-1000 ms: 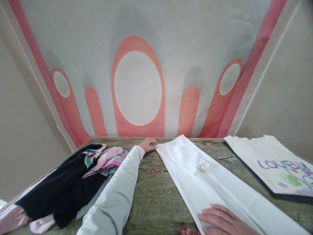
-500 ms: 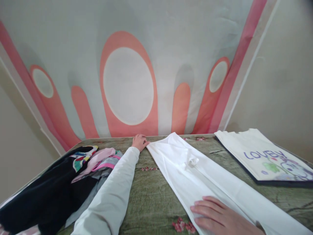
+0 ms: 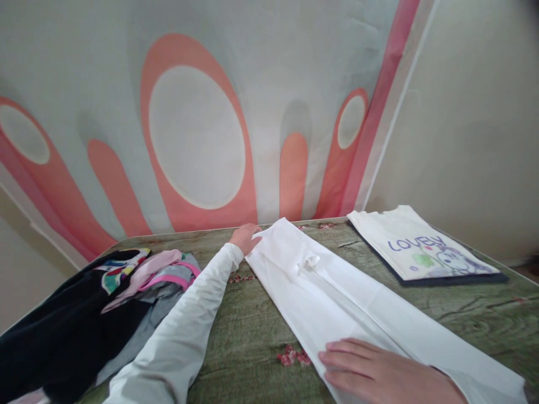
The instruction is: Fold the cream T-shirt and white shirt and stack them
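Note:
A long folded white garment (image 3: 290,280) lies at a slant across the table, with a small bunched bit of cloth near its far end. At its far left corner, my left hand (image 3: 245,239) has its fingers closed on the edge of the cloth. My right hand (image 3: 379,367) lies flat on the near part of the garment, fingers stretched out and holding nothing. Part of the cloth under the right hand and forearm is hidden.
To the left is a heap of black, pink and grey clothes (image 3: 84,314). On the right rests a folded white shirt (image 3: 415,244) with "LOVELY" lettering, on top of dark cloth. The wooden-patterned table (image 3: 240,336) meets a wall with a pink-and-white backdrop (image 3: 265,123).
The view has turned to the right, so the things sit farther left in the picture. My left hand stays at the garment's far corner. The right hand still lies flat on the cloth.

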`<move>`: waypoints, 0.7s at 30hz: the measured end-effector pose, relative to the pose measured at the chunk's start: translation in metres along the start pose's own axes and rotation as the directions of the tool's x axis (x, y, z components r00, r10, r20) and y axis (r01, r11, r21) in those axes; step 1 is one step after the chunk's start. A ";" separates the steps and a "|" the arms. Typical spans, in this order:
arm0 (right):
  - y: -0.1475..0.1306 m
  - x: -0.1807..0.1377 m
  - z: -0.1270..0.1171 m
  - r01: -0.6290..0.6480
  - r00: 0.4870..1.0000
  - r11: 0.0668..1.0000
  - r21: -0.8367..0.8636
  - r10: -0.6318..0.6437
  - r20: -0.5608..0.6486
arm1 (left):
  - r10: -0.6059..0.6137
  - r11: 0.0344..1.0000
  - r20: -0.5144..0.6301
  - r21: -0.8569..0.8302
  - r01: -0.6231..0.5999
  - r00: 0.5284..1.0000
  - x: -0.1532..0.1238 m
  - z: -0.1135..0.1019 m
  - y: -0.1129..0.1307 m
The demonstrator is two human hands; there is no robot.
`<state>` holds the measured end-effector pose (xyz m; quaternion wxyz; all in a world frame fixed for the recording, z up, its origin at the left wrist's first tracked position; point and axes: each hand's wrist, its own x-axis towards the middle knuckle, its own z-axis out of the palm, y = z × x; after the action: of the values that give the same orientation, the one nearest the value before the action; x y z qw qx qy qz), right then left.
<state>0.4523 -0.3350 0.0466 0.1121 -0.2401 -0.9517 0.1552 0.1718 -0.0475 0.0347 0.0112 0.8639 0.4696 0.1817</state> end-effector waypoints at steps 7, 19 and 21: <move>0.003 -0.002 -0.027 -0.592 0.795 0.803 0.065 0.595 -0.119 | -0.153 0.988 0.127 0.002 0.154 0.980 0.052 0.025 0.045; 0.038 -0.011 -0.003 -0.810 0.583 0.580 -0.085 0.781 -0.225 | -0.478 0.878 0.059 -0.012 0.479 0.877 0.067 0.061 0.043; 0.038 -0.010 -0.003 -0.823 0.566 0.563 -0.077 0.802 -0.189 | -0.467 0.882 0.062 -0.028 0.470 0.882 0.067 0.063 0.039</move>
<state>0.4777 -0.3069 0.0351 0.0715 -0.6693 -0.7330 0.0981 0.2572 -0.0049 0.0036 0.0854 0.7290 0.6600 0.1606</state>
